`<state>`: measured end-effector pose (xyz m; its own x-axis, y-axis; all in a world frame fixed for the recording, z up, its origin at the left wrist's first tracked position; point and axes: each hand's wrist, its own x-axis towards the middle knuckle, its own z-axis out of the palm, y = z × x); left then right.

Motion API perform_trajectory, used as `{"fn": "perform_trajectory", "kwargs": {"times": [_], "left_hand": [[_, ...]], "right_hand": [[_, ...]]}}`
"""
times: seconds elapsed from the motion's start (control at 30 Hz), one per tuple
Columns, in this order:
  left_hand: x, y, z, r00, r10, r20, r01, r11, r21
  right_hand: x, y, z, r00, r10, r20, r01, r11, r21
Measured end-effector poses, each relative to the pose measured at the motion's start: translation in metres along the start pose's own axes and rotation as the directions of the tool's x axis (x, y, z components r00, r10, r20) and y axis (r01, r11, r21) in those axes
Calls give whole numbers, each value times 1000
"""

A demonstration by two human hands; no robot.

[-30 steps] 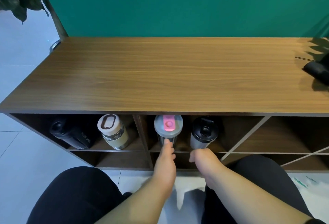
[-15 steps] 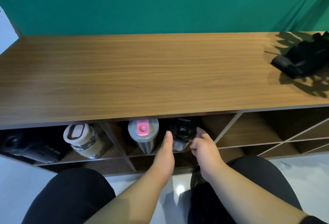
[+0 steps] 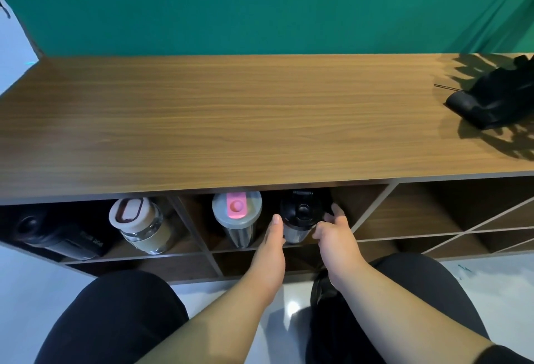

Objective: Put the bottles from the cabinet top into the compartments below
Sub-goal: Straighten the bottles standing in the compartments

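The wooden cabinet top (image 3: 260, 121) carries no bottles. In the open compartments below, a black-lidded bottle (image 3: 300, 213) stands next to a grey bottle with a pink lid tab (image 3: 237, 210). My left hand (image 3: 270, 251) lies flat, fingers straight, against the black-lidded bottle's left side. My right hand (image 3: 336, 236) curls around its right side. In the left compartment stand a cream-lidded glass bottle (image 3: 135, 219) and a black bottle (image 3: 57, 236) that leans over.
A black folded thing (image 3: 491, 97) lies on the cabinet top at the far right, under leaf shadows. Compartments with diagonal dividers (image 3: 419, 219) open to the right. A lower shelf row (image 3: 173, 265) runs beneath. My dark-clad knees (image 3: 115, 320) sit close to the cabinet front.
My left hand left the pink-lidded bottle and moved right to the black-lidded one. My right hand rose from the shelf edge and wrapped around that bottle. The view panned right.
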<state>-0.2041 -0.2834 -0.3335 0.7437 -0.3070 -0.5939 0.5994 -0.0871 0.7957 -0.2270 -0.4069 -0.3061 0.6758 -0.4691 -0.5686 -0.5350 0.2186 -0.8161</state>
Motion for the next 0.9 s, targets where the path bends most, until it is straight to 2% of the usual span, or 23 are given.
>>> {"fn": "perform_trajectory", "kwargs": {"times": [0.1, 0.13, 0.17, 0.2, 0.23, 0.3, 0.43, 0.53, 0.6, 0.7, 0.9], "left_hand": [[-7, 0, -10, 999, -37, 7, 37, 999, 25], [-10, 1, -15, 999, -40, 8, 40, 999, 25], [-14, 2, -20, 999, -37, 12, 36, 999, 20], [-18, 2, -25, 999, -42, 16, 41, 999, 12], [-25, 3, -30, 999, -45, 19, 45, 999, -7], [-41, 1, -45, 998, -46, -48, 43, 997, -61], [-74, 4, -101, 947, -6, -320, -30, 994, -108], [-102, 25, -163, 917, 41, -396, -89, 990, -105], [-113, 38, -201, 907, 37, -419, -79, 993, -84], [-109, 50, -246, 887, -15, -461, -47, 991, -124], [-77, 70, -276, 902, -34, -431, -74, 970, -233]], "right_hand": [[-8, 2, 6, 986, 169, -14, -169, 985, -35], [-15, 3, 9, 970, 236, -55, -236, 972, 13], [-21, 2, 19, 955, 296, -37, -298, 948, -113], [-27, 0, 27, 934, 355, 43, -333, 907, -257], [-33, 2, 34, 915, 358, 183, -262, 876, -404], [-47, 7, 45, 908, 277, 315, -95, 867, -489], [-69, 8, 95, 856, 181, 484, 48, 905, -422], [-87, 9, 139, 805, 78, 588, 164, 923, -348], [-97, 10, 168, 795, 28, 606, 206, 927, -313], [-104, 4, 204, 828, -7, 561, 186, 947, -262], [-88, -10, 253, 890, -35, 454, 166, 953, -254]]}}
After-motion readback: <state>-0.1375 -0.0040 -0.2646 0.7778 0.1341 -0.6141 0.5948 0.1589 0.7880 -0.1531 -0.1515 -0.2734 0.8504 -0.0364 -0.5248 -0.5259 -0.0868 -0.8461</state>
